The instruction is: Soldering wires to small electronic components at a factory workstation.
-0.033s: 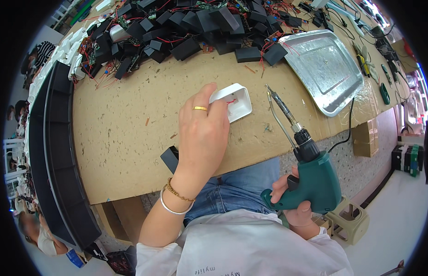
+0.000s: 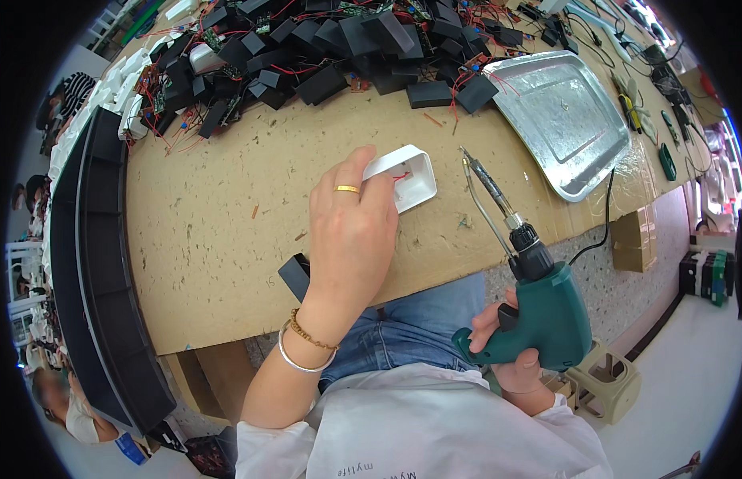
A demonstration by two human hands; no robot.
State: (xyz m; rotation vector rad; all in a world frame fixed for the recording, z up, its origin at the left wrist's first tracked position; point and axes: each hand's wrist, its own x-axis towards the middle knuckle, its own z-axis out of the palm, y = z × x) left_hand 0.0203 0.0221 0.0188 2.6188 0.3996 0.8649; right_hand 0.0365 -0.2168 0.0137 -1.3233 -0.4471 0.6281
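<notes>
Two hands are at work over the pale brown board worktop [image 2: 219, 207], so let's sweep across from the left. Far left, a curved black plastic tray rack [image 2: 92, 263] hugs the bench edge. Next, a small black plastic block [image 2: 295, 275] lies at the near edge, just beside the wrist. Then the left hand [image 2: 351, 231], ring on one finger, presses palm down with fingers curled over the near end of a small white rectangular plastic housing [image 2: 407, 177], pinning it flat on the board; a thin red wire shows inside its open cavity. Right of that, the right hand [image 2: 511, 351] is wrapped tight around the grip of a green pistol-shaped soldering gun [image 2: 546, 307], a finger at the trigger, and the gun's long metal tip hangs just beside the housing, not touching. Looks like the soldering step is lined up: the tip needs bringing down into the cavity at the wire while the housing is kept steady. Beyond, a heap of black boxes with red wires [image 2: 323, 56] and a shiny metal tray [image 2: 562, 120] sit untouched.
</notes>
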